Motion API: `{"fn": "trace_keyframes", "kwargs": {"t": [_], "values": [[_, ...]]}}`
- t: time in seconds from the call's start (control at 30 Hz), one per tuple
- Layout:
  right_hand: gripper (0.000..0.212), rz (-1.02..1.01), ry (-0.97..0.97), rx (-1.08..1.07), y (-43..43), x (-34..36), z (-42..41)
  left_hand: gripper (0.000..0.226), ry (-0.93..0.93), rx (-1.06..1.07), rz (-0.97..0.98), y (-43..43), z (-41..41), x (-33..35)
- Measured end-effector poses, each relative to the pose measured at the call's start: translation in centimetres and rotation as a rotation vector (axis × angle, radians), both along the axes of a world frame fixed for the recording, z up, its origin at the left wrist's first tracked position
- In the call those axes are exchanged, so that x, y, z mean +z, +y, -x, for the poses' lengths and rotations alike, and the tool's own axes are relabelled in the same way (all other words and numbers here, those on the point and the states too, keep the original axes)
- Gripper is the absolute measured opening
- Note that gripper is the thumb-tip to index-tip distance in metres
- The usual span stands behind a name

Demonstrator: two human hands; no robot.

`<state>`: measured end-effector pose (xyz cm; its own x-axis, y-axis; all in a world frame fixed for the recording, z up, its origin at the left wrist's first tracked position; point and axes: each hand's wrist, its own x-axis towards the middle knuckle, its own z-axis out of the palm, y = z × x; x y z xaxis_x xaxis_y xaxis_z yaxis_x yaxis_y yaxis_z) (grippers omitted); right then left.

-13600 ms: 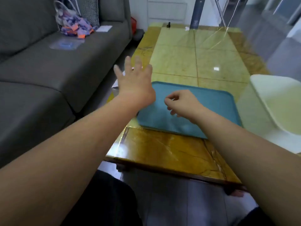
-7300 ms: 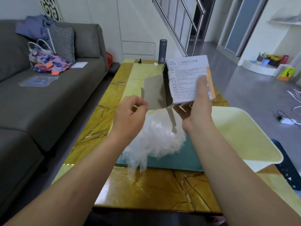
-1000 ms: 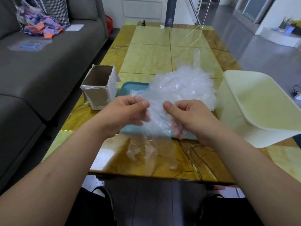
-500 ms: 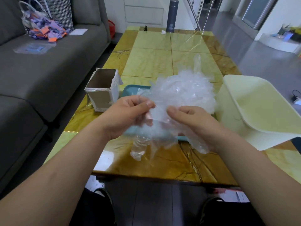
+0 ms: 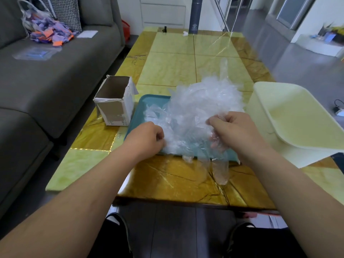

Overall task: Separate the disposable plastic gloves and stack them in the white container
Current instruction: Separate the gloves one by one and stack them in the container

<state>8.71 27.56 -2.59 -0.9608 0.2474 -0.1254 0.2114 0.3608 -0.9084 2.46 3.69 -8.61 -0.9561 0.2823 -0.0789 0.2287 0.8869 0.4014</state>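
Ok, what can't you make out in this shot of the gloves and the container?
Head view only.
- Pile: glove count, clear film overlaps.
- Tray: mostly under the pile.
- Left hand: fingertips behind its own back, grip unclear.
- Glove in right hand: upper part hidden in the fist.
- Container: right side cut by frame edge.
- Box: print too small.

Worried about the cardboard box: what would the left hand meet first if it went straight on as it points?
The glove pile, whose edge the left hand grips; the cardboard box stands off to the left, probably clear of that line.
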Motion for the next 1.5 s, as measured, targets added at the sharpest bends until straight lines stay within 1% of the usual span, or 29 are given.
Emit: {"fn": "trace_keyframes", "kwargs": {"t": [0.03,0.1,0.17,0.27,0.33,0.4,0.43,0.47,0.53,0.57,0.6,0.63,0.67,0.77,0.83,0.87,0.93,1.0,1.03,1.07,1.1,1.13,1.2,1.27,1.37,1.4,1.43,1.5], "values": [[0.033,-0.028,0.015,-0.003,-0.1,0.0,0.1,0.009,0.008,0.009,-0.026,-0.2,0.0,0.2],[0.035,-0.078,0.039,0.002,-0.1,-0.2,0.3,0.01,0.055,0.033,-0.099,-0.7,0.1,0.8],[0.034,-0.101,0.037,-0.002,-0.1,-0.2,0.2,0.009,0.142,0.077,-0.194,-1.2,-0.2,1.8],[0.029,-0.073,0.022,-0.003,-0.3,-0.2,0.2,0.01,0.255,0.188,-0.375,-1.7,-0.5,3.1],[0.025,-0.03,0.014,-0.007,-0.6,0.0,0.2,0.014,0.255,0.26,-0.478,-2.2,-0.5,3.9],[0.02,0.073,-0.001,0.0,-1.2,0.2,0.3,0.016,0.211,0.285,-0.585,-2.5,-0.7,4.8],[0.017,0.131,-0.006,0.008,-1.6,0.3,0.4,0.017,0.171,0.281,-0.692,-2.6,-0.9,5.5],[0.016,0.166,-0.002,0.013,-2.0,0.4,0.4,0.02,0.117,0.262,-0.843,-2.6,-1.3,6.2],[0.016,0.187,0.035,0.014,-2.9,0.5,0.5,0.028,-0.04,0.19,-1.144,-2.6,-2.0,7.3],[0.017,0.186,0.065,0.019,-3.4,0.4,0.5,0.028,-0.128,0.15,-1.248,-2.6,-2.4,7.5],[0.019,0.177,0.094,0.032,-3.8,0.4,0.4,0.021,-0.214,0.125,-1.31,-2.4,-2.8,7.6],[0.022,0.171,0.114,0.047,-4.3,0.5,0.3,0.013,-0.269,0.122,-1.313,-2.1,-3.1,7.6],[0.026,0.176,0.124,0.061,-4.8,0.6,0.2,0.01,-0.308,0.137,-1.293,-1.7,-3.4,7.5],[0.043,0.194,0.127,0.1,-6.0,0.4,0.0,0.027,-0.373,0.164,-1.207,-0.7,-3.5,6.7],[0.05,0.163,0.15,0.138,-6.2,0.3,-0.1,0.033,-0.411,0.137,-1.209,-0.2,-3.3,6.5],[0.051,0.154,0.155,0.149,-6.2,0.2,-0.1,0.032,-0.443,0.105,-1.225,0.0,-3.2,6.5],[0.044,0.158,0.146,0.155,-5.8,-0.1,0.0,0.016,-0.488,0.0,-1.236,0.2,-3.2,6.6],[0.033,0.181,0.127,0.164,-5.4,-0.1,0.2,0.028,-0.401,-0.079,-1.115,0.5,-3.3,6.3],[0.031,0.186,0.125,0.167,-5.3,0.0,0.3,0.03,-0.315,-0.081,-1.02,0.7,-3.3,6.1],[0.031,0.202,0.125,0.156,-5.3,0.0,0.3,0.025,-0.221,-0.066,-0.954,0.9,-3.3,6.1],[0.031,0.235,0.123,0.125,-5.2,0.0,0.4,0.02,-0.143,-0.044,-0.931,0.9,-3.3,6.1],[0.03,0.28,0.12,0.084,-5.2,0.1,0.6,0.024,-0.096,-0.03,-0.943,0.7,-3.2,6.2],[0.029,0.334,0.12,0.012,-4.9,0.1,0.8,0.032,-0.085,-0.038,-1.047,-0.1,-2.9,7.3],[0.029,0.339,0.13,-0.021,-4.2,0.0,1.1,0.033,-0.138,-0.113,-1.161,-1.6,-2.9,8.9],[0.042,0.322,0.166,-0.026,-3.8,0.1,1.3,0.023,-0.368,-0.262,-1.263,-3.5,-3.4,10.4],[0.04,0.308,0.175,-0.005,-3.8,0.1,1.3,0.019,-0.443,-0.296,-1.26,-3.7,-3.5,10.2],[0.032,0.301,0.179,0.025,-3.9,0.1,1.3,0.017,-0.492,-0.315,-1.246,-3.7,-3.6,9.9],[0.021,0.324,0.156,0.106,-4.0,0.2,1.1,0.021,-0.52,-0.291,-1.234,-3.0,-3.5,8.8]]}}
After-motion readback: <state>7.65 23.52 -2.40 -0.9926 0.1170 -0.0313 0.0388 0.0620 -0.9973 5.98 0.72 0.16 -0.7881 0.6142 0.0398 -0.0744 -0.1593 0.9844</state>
